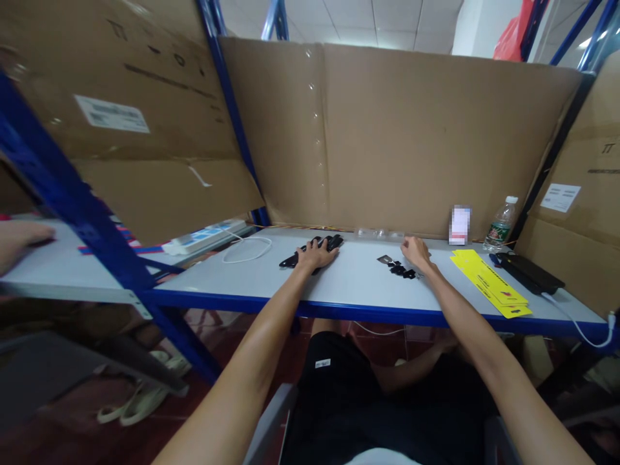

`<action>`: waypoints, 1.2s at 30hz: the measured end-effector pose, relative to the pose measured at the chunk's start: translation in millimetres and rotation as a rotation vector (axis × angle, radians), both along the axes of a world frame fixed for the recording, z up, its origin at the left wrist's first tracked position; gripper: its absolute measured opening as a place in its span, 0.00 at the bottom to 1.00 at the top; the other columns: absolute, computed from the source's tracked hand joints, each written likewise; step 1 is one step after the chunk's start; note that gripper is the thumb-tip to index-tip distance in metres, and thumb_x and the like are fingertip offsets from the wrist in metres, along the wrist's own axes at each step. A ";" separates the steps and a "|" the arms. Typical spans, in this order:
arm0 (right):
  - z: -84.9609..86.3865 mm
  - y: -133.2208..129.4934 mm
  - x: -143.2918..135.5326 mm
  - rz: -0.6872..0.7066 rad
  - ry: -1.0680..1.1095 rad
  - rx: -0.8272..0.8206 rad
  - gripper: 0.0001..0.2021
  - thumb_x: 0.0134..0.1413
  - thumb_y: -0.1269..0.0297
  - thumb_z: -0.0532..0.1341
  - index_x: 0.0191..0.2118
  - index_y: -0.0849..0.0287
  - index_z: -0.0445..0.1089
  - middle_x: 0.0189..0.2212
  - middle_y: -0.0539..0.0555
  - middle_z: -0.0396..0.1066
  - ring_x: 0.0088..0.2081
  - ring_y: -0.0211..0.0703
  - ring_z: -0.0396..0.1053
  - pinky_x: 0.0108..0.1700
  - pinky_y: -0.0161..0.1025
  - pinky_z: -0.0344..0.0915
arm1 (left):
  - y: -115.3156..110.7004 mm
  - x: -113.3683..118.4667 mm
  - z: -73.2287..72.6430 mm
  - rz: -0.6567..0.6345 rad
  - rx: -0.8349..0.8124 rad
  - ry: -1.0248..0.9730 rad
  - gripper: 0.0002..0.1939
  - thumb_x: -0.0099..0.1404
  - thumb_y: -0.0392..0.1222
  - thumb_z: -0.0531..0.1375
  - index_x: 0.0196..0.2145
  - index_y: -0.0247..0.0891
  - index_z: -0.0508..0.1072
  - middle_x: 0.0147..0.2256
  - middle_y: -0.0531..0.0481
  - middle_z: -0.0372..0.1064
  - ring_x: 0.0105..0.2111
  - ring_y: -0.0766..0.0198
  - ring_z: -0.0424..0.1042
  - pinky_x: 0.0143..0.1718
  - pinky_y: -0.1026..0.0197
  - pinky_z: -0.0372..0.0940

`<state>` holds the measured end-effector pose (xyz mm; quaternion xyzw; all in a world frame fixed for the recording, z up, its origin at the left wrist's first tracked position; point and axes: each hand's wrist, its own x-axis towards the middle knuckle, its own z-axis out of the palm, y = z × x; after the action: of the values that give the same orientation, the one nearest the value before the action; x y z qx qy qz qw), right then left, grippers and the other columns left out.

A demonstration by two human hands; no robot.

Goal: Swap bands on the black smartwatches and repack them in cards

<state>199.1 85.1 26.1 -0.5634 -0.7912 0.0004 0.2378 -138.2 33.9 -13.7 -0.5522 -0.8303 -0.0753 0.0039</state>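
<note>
Several long black items (289,261) lie in a bunch left of the middle of the white table (358,279). Spread over them, with its fingers apart, is my left hand (316,254). My right hand (415,250) rests on the table to the right, its fingers curled closed; what they hold, if anything, is hidden. Just left of and in front of it sit several small black pieces (401,270) and a small metallic flat piece (385,259). Small clear plastic items (380,234) lie along the back edge.
Yellow cards (491,282), a phone-like screen (460,225), a water bottle (500,226) and a black device with a cable (529,272) are on the right. A power strip (208,236) and white cable (247,259) lie left. Another person's hand (24,240) shows far left. Cardboard (411,142) walls the back.
</note>
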 end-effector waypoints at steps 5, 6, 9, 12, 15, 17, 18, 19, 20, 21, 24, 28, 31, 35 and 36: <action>1.2 -2.0 -0.4 -0.017 0.004 -0.012 0.13 0.64 0.68 0.57 0.46 0.55 0.79 0.46 0.59 0.81 0.49 0.50 0.77 0.46 0.37 0.66 | 2.0 -1.9 -2.2 0.004 0.018 0.006 0.47 0.68 0.72 0.40 0.76 0.43 0.51 0.75 0.36 0.44 0.73 0.34 0.45 0.67 0.24 0.43; 1.5 -2.2 -0.4 -0.016 0.005 -0.012 0.13 0.64 0.68 0.57 0.46 0.56 0.79 0.46 0.59 0.81 0.49 0.50 0.77 0.46 0.37 0.66 | 2.1 -1.9 -2.4 0.004 0.021 0.006 0.47 0.68 0.72 0.40 0.75 0.43 0.51 0.75 0.36 0.44 0.73 0.33 0.45 0.67 0.24 0.43; 1.7 -2.4 -0.4 -0.013 0.009 -0.009 0.13 0.63 0.69 0.57 0.46 0.56 0.79 0.47 0.59 0.81 0.50 0.50 0.77 0.47 0.38 0.67 | 2.5 -2.0 -3.0 0.005 0.025 0.003 0.47 0.68 0.72 0.40 0.75 0.43 0.52 0.74 0.36 0.45 0.73 0.33 0.45 0.66 0.24 0.43; 1.3 -2.0 -0.4 -0.022 0.018 -0.018 0.13 0.63 0.69 0.57 0.46 0.55 0.79 0.47 0.59 0.81 0.50 0.51 0.77 0.47 0.39 0.67 | 3.7 -3.0 -4.4 0.003 0.030 0.000 0.47 0.68 0.72 0.40 0.75 0.44 0.51 0.75 0.36 0.44 0.73 0.35 0.44 0.67 0.24 0.42; 1.0 -2.3 -0.7 -0.026 0.022 -0.027 0.13 0.63 0.68 0.57 0.46 0.55 0.79 0.46 0.58 0.81 0.49 0.51 0.77 0.47 0.38 0.67 | 6.1 -5.2 -6.4 0.002 0.037 -0.004 0.47 0.68 0.72 0.40 0.75 0.44 0.52 0.75 0.36 0.43 0.73 0.35 0.44 0.66 0.23 0.41; 1.7 -3.5 -0.9 -0.021 0.016 -0.025 0.13 0.63 0.69 0.57 0.45 0.55 0.79 0.46 0.59 0.81 0.49 0.50 0.77 0.47 0.37 0.67 | 7.6 -6.8 -7.4 0.000 0.035 -0.009 0.47 0.68 0.72 0.40 0.75 0.43 0.52 0.75 0.36 0.43 0.73 0.34 0.44 0.66 0.23 0.42; 2.2 -4.3 -1.0 -0.017 0.010 -0.024 0.13 0.64 0.69 0.57 0.45 0.56 0.79 0.46 0.59 0.81 0.49 0.50 0.77 0.47 0.37 0.67 | 8.2 -7.4 -7.7 0.000 0.033 -0.010 0.47 0.68 0.72 0.40 0.75 0.43 0.52 0.75 0.35 0.43 0.73 0.34 0.43 0.66 0.23 0.42; 2.9 -5.3 -1.0 -0.013 0.005 -0.024 0.13 0.64 0.69 0.57 0.45 0.56 0.79 0.46 0.59 0.81 0.49 0.50 0.77 0.46 0.37 0.66 | 8.6 -7.8 -7.8 0.001 0.031 -0.009 0.47 0.68 0.72 0.40 0.75 0.42 0.52 0.75 0.35 0.43 0.73 0.34 0.43 0.66 0.23 0.42; 3.5 -6.3 -1.0 -0.011 0.001 -0.027 0.13 0.64 0.69 0.57 0.45 0.56 0.79 0.46 0.59 0.81 0.49 0.50 0.77 0.46 0.37 0.66 | 8.8 -8.1 -7.8 0.001 0.029 -0.008 0.47 0.68 0.72 0.40 0.75 0.42 0.51 0.75 0.35 0.43 0.73 0.34 0.43 0.66 0.23 0.42; 4.1 -7.3 -0.9 -0.011 0.000 -0.031 0.13 0.64 0.68 0.57 0.45 0.56 0.79 0.46 0.59 0.81 0.49 0.50 0.77 0.46 0.37 0.66 | 8.8 -8.1 -7.6 0.002 0.025 -0.007 0.47 0.68 0.72 0.40 0.76 0.42 0.51 0.75 0.35 0.42 0.73 0.35 0.43 0.66 0.23 0.42; 4.8 -9.2 -0.4 -0.014 0.007 -0.043 0.13 0.64 0.68 0.57 0.46 0.55 0.79 0.46 0.59 0.81 0.49 0.50 0.77 0.46 0.37 0.66 | 8.0 -7.3 -6.7 0.005 0.014 -0.003 0.47 0.68 0.72 0.40 0.76 0.42 0.50 0.75 0.36 0.42 0.73 0.36 0.43 0.67 0.24 0.42; 3.3 -7.9 0.2 -0.010 0.022 -0.043 0.13 0.64 0.69 0.57 0.46 0.54 0.79 0.47 0.58 0.81 0.49 0.50 0.76 0.47 0.37 0.66 | 6.8 -6.0 -5.9 0.001 0.030 0.002 0.47 0.68 0.72 0.40 0.75 0.42 0.52 0.75 0.35 0.44 0.73 0.35 0.44 0.66 0.24 0.43; 2.1 -5.2 -0.2 -0.011 0.012 -0.045 0.13 0.64 0.69 0.57 0.46 0.54 0.79 0.47 0.58 0.81 0.50 0.50 0.76 0.47 0.37 0.66 | 5.9 -5.2 -5.6 -0.001 0.040 0.005 0.47 0.69 0.71 0.41 0.75 0.41 0.53 0.74 0.34 0.45 0.73 0.33 0.45 0.66 0.23 0.44; 1.2 -2.7 -0.8 -0.011 -0.001 -0.042 0.13 0.64 0.69 0.57 0.46 0.54 0.79 0.47 0.59 0.81 0.50 0.50 0.76 0.47 0.37 0.67 | 4.9 -4.2 -4.2 0.007 0.026 0.000 0.47 0.68 0.71 0.41 0.75 0.42 0.52 0.75 0.35 0.44 0.73 0.34 0.44 0.66 0.23 0.43; 1.1 -2.6 -0.8 -0.010 -0.002 -0.042 0.13 0.64 0.68 0.57 0.46 0.55 0.79 0.47 0.59 0.81 0.50 0.50 0.76 0.47 0.38 0.67 | 4.9 -4.1 -3.8 0.009 0.019 -0.004 0.47 0.68 0.72 0.40 0.76 0.42 0.51 0.75 0.35 0.43 0.73 0.35 0.43 0.66 0.24 0.43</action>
<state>198.2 82.4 27.2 -0.5721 -0.7885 0.0153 0.2253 -142.3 38.8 -17.4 -0.5483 -0.8320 -0.0840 0.0079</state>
